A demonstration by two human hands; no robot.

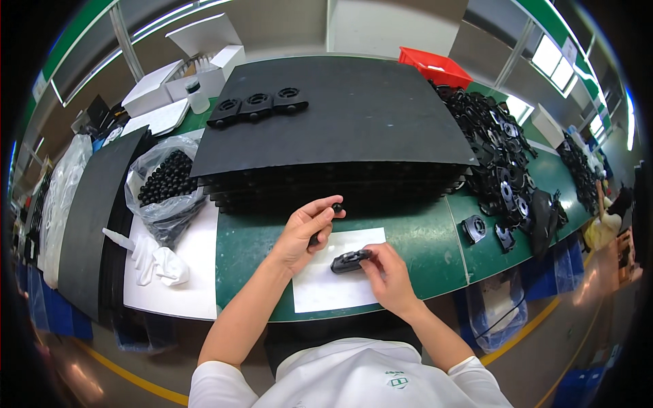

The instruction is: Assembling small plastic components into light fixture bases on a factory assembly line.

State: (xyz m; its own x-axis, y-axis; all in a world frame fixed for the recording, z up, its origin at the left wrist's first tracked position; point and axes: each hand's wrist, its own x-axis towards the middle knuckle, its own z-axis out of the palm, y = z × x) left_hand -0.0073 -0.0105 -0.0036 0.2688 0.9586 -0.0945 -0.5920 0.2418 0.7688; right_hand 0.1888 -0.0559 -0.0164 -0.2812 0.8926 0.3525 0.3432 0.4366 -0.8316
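Observation:
Thumb and fingertips of my left hand (299,238) pinch a small black ball (337,207). Another dark piece shows against the palm of that hand, partly hidden by the fingers. My right hand (391,277) grips a black plastic part (347,262) by its right end, tilted over a white sheet of paper (328,298) on the green table (422,248). The two hands are apart, the left one higher and farther from me. To the left, a clear plastic bag (139,183) holds many black balls (165,178).
Ahead rises a stack of black sheets (367,109), with three joined black parts (258,105) on top. A heap of black parts (500,149) lies right, below a red bin (435,66). White gloves (160,262) lie left; white boxes (204,68) stand behind.

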